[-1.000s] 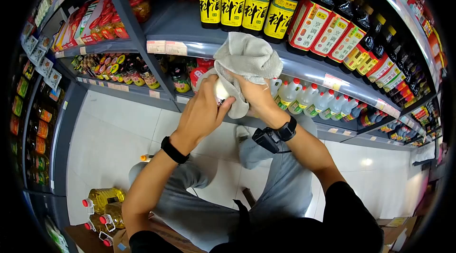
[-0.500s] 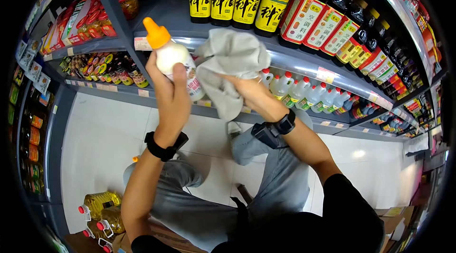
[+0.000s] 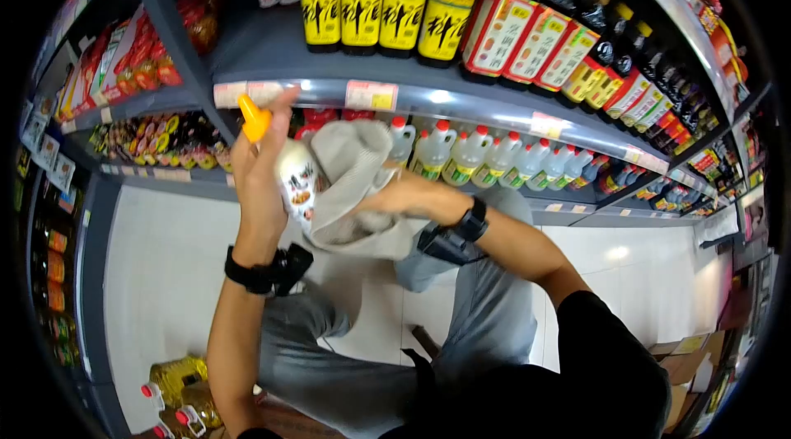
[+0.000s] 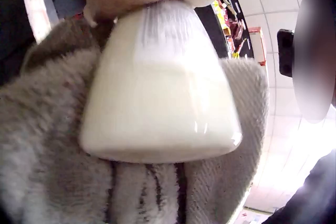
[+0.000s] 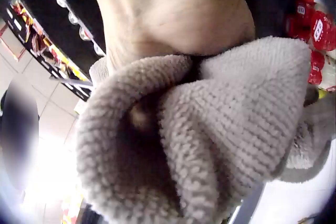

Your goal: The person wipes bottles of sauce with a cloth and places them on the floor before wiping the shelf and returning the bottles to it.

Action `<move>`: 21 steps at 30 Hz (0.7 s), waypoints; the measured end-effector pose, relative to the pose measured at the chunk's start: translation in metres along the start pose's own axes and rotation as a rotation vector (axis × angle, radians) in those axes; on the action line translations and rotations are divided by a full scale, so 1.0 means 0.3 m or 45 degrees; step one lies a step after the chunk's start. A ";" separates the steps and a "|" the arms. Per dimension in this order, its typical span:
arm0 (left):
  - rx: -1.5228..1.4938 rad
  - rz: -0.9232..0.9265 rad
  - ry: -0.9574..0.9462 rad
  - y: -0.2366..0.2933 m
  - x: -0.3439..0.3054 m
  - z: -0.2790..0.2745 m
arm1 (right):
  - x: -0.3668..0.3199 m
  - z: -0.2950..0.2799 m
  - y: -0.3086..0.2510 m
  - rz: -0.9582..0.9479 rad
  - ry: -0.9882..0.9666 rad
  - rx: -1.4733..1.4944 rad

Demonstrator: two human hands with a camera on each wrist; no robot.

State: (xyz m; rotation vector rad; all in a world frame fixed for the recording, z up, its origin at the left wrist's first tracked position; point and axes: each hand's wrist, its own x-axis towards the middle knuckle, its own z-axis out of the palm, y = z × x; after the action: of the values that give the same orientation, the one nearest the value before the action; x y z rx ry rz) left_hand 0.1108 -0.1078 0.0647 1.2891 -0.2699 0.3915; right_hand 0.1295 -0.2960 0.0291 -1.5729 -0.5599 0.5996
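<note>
A white squeeze bottle with an orange nozzle cap is gripped near its top by the left hand. Its smooth base end fills the middle of the left wrist view, grey cloth behind it. The right hand holds the bunched grey cloth against the bottle's side. In the right wrist view the folded cloth hides most of the fingers below the right hand.
Dark bottles with yellow labels stand on the shelf ahead. Red-capped clear jugs line the lower shelf. Large oil bottles stand on the floor at lower left. The person's knees are below the hands.
The bottle came out of the cloth with its orange cap in sight, then tilted; the cloth is now against its side. Both hands have shifted left and lower in the head view.
</note>
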 end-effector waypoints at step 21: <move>-0.361 -0.028 0.653 0.085 -0.059 -0.030 | 0.009 0.116 0.101 -1.222 0.833 -1.277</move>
State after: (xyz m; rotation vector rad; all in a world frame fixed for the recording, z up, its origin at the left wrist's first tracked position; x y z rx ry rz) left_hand 0.0835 -0.0958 0.0775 0.8769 0.1210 0.6253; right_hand 0.1084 -0.2709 -0.0034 -1.9693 -1.0635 -1.0471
